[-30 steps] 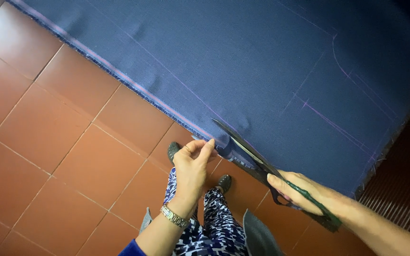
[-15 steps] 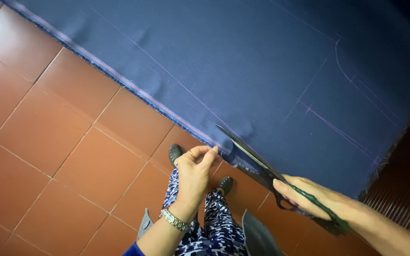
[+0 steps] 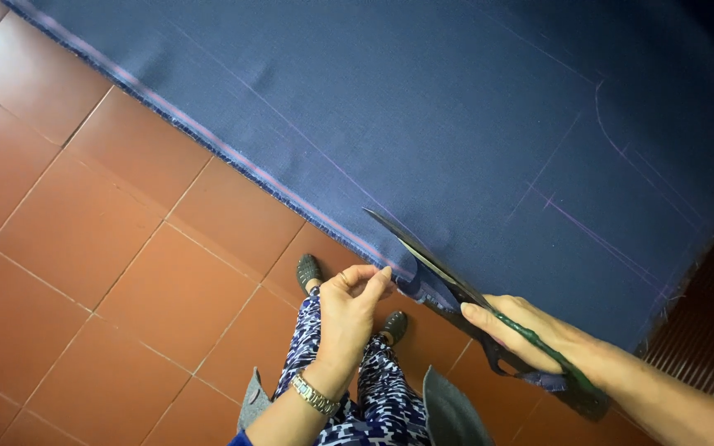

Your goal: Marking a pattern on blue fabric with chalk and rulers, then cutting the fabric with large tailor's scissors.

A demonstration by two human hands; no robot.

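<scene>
Navy cloth, dark scissors and terracotta tiles below you.

You are looking at navy blue fabric (image 3: 423,107) showing pale purple chalk lines and a pinkish edge stripe, dark scissors (image 3: 464,301) with green handles, reddish-brown floor tiles (image 3: 109,272), blue-and-white patterned trousers (image 3: 373,405), and a gold-toned wristwatch (image 3: 314,395).

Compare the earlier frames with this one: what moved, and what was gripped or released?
Little changed. The right hand and its scissors edged slightly along the edge of the blue fabric, blades open at the selvedge. The left hand kept pinching the fabric edge beside the blades. Nothing was released; the fabric and its chalk lines lie as before.
</scene>
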